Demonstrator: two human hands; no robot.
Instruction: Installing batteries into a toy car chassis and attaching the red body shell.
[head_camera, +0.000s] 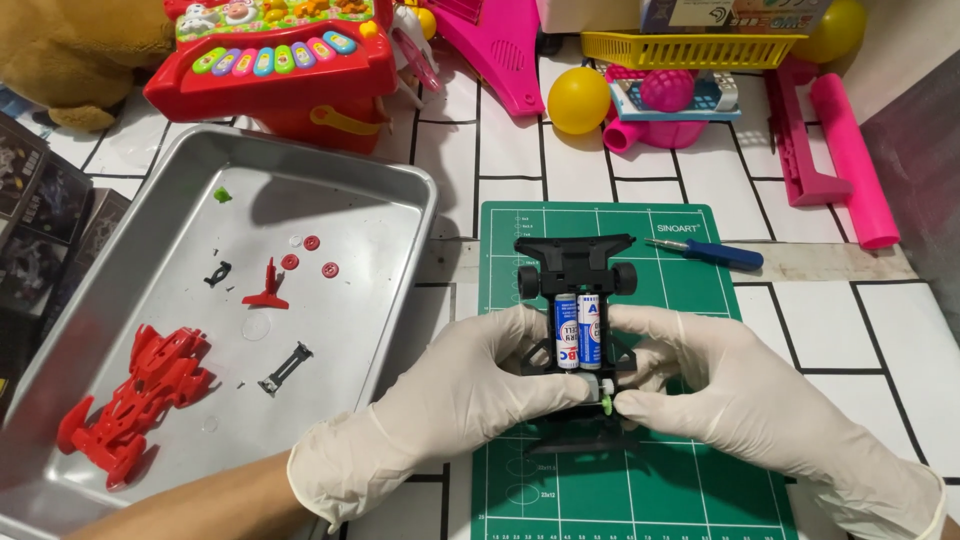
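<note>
The black toy car frame (575, 300) lies between the fingers of both gloved hands, over the green cutting mat (700, 300). The left hand (450, 400) closes its fingers on the left side of the frame, with the thumb near the two batteries (577, 330). The right hand (740, 400) closes on the right side, and its thumb and first finger pinch at a small green gear (606, 401) at the near end of the frame. Both hands are curled tight around the frame, not open.

Beyond the fingertips, the far end of the frame with two black wheels is free, and the mat is bare there up to its top edge. A blue screwdriver (712, 252) lies just past the right fingers, on the right edge of the mat. To the left of the left hand, near it, stands a metal tray (400, 200) with a red car shell (135, 400) and small red parts (300, 255).

The long axis of the frame runs away from the person, and the batteries lie along this same axis, side by side.
</note>
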